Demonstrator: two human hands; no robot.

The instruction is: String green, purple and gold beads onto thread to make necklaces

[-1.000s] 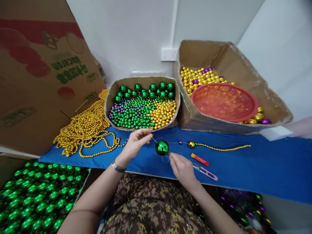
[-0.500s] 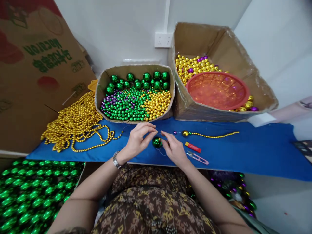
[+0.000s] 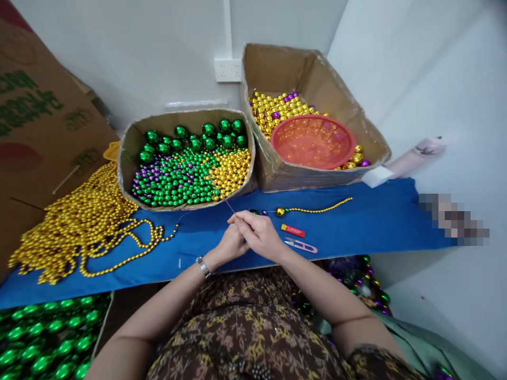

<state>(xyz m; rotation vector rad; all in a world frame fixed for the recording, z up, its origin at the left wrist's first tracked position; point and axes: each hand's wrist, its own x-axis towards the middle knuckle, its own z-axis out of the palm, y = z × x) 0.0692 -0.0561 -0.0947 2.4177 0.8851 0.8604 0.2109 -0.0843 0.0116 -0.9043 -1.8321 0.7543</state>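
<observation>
My two hands meet above the front edge of the blue cloth. My right hand (image 3: 259,233) lies over the fingertips of my left hand (image 3: 229,244), its fingers closed on a thin string (image 3: 231,206) that sticks up past them. The left fingers are bent against the same spot, partly hidden by the right hand. Just beyond the right knuckles, a green bead (image 3: 254,212), a small purple bead (image 3: 264,212) and a gold ball (image 3: 280,211) lie in a row. From the gold ball a short gold bead strand (image 3: 320,208) runs right.
A red lighter (image 3: 293,230) and pink thread snips (image 3: 301,245) lie right of my hands. Behind stand a box of green, purple and gold beads (image 3: 129,132) and a taller box (image 3: 273,179) holding a red basket (image 3: 312,163). Gold bead strands (image 3: 87,211) are heaped left.
My hands have come together, the right now over the left. The green ball that hung between them is no longer seen there. The camera view has turned right.
</observation>
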